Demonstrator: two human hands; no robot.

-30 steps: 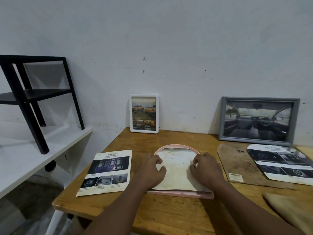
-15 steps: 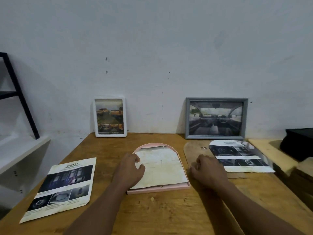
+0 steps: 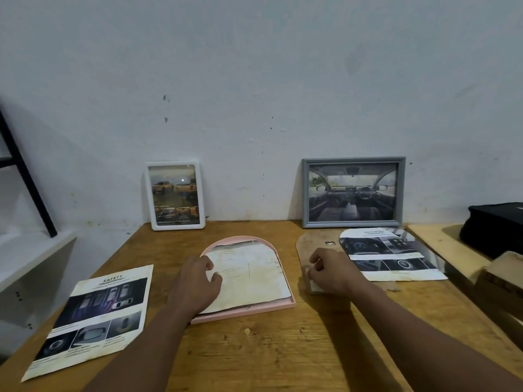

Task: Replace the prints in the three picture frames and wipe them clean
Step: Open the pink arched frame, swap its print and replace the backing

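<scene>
- While the pink arched frame (image 3: 285, 302) lies flat in the middle of the table (image 3: 268, 349), a pale stained sheet (image 3: 254, 275) lies inside it, and the left hand (image 3: 195, 281) rests loose on that sheet's left edge, gripping nothing.
- The right hand (image 3: 329, 274) sits with curled fingers on the brown backing board (image 3: 314, 241), just right of the frame; whether it grasps the board I cannot tell.
- An arch-cut print (image 3: 387, 253) lies on the board's right part, near the knuckles.
- A SAFETY leaflet (image 3: 93, 315) lies to the left.
- A white frame (image 3: 175, 195) and a grey frame (image 3: 352, 192) lean on the wall behind; a black case (image 3: 495, 224) sits far right.
</scene>
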